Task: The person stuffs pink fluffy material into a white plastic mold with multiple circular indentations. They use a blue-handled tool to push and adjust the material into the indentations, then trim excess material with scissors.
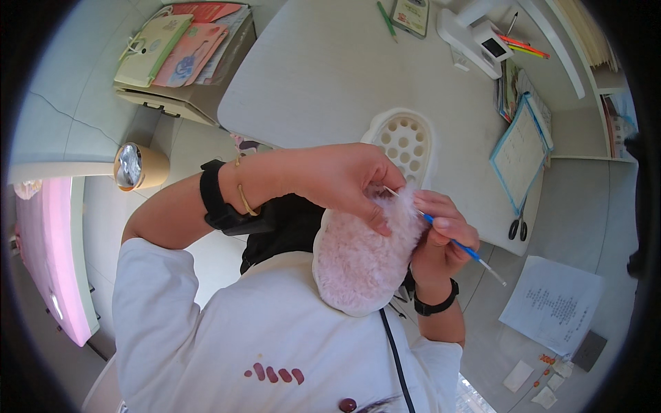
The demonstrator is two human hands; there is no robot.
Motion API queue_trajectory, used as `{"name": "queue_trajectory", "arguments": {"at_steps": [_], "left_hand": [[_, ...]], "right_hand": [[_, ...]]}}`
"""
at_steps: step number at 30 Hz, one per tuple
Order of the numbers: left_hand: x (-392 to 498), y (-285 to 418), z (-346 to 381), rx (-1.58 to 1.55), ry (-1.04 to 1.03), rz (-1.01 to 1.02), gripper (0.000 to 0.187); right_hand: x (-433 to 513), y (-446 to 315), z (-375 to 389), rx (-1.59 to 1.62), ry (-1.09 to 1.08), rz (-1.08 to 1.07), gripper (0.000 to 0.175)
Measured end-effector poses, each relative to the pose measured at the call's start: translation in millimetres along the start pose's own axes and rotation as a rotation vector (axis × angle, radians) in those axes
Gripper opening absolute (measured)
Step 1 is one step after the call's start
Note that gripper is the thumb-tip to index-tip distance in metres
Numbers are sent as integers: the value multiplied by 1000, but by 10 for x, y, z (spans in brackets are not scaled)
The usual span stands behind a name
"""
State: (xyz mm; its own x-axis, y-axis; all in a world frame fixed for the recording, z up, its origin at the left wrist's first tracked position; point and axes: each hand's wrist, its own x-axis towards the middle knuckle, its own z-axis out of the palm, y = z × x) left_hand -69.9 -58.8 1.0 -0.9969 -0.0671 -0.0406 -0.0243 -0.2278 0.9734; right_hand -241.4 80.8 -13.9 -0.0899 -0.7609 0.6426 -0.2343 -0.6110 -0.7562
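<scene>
Against my chest lies a fluffy pale pink slipper [361, 258] with a white sole edge. My left hand [356, 180] reaches across and grips the fuzzy edge of the slipper, the thumb pressed on the pile. In my right hand [444, 232] is a thin crochet hook with a blue grip [466, 249]; its metal shaft runs into the fuzz beside my left fingers, so the tip is partly hidden. On the table ahead rests a white slipper sole with round holes [405, 142], partly covered by my left hand.
The white table [320, 77] holds a green pencil [386, 20], a calculator-like device [410, 16] and a lamp base [465, 46]. Black-handled scissors [518, 227] lie at its right edge. A cabinet with folders [191, 57] and a bin [150, 166] stand left. A black cable [393, 351] crosses my shirt.
</scene>
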Motion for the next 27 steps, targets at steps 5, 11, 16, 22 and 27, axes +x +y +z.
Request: {"name": "queue_trajectory", "arguments": {"at_steps": [5, 11, 16, 22, 27], "left_hand": [[-36, -106, -39, 75, 55, 80, 30], [44, -249, 66, -243, 402, 367, 27], [-56, -251, 164, -323, 614, 186, 29], [-13, -233, 172, -266, 477, 28, 33], [42, -246, 166, -404, 397, 217, 33]], "right_hand": [[113, -83, -77, -384, -217, -148, 27], [134, -148, -63, -535, -290, -183, 32], [154, -134, -74, -760, -361, -475, 31], [108, -114, -103, -520, -330, -400, 29], [39, 15, -152, -128, -139, -85, 19]]}}
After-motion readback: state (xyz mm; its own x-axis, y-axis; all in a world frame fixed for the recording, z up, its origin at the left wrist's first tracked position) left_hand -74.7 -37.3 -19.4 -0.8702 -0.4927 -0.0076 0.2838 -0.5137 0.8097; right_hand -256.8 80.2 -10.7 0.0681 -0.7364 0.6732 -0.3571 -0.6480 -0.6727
